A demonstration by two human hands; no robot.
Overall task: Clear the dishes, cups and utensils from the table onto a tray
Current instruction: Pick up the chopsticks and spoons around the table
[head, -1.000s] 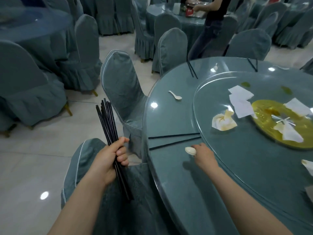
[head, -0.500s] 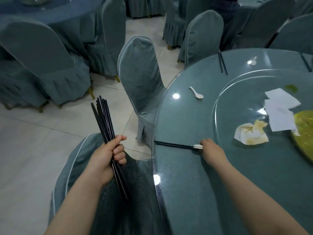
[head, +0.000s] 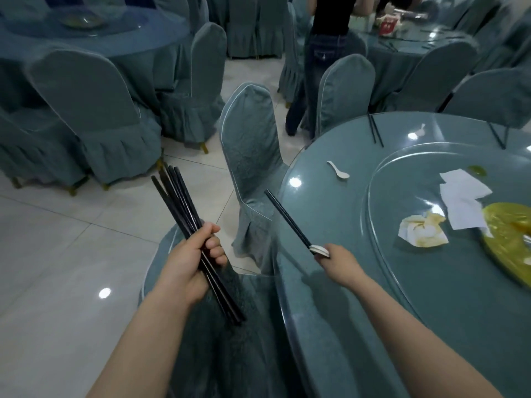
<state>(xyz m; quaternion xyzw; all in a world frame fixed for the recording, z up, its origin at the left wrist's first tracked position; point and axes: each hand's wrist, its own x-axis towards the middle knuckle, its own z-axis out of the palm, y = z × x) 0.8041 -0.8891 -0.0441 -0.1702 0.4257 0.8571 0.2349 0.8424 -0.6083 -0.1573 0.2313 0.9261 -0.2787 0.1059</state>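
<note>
On the left, the left hand (head: pixel 198 261) is wrapped round a bundle of black chopsticks (head: pixel 186 214), held out over the floor beside the near chair (head: pixel 207 326); I judge it serves as the store for what has been gathered, leaving the other hand free to pick. To the right, over the table's near edge, the right hand (head: pixel 336 261) pinches a pair of chopsticks (head: pixel 287 218) together with a white spoon (head: pixel 319 249), the sticks angled up and left toward the bundle, probably to be added to it. Farther along the glass-topped table (head: pixel 330 219) lie another white spoon (head: pixel 339 170), more chopsticks (head: pixel 375 130) at the far rim, and crumpled napkins (head: pixel 422 229) beside a yellow dish (head: pixel 508 234) on the turntable. No tray is in view. Covered chairs, other tables and a standing person fill the tiled hall behind.
</note>
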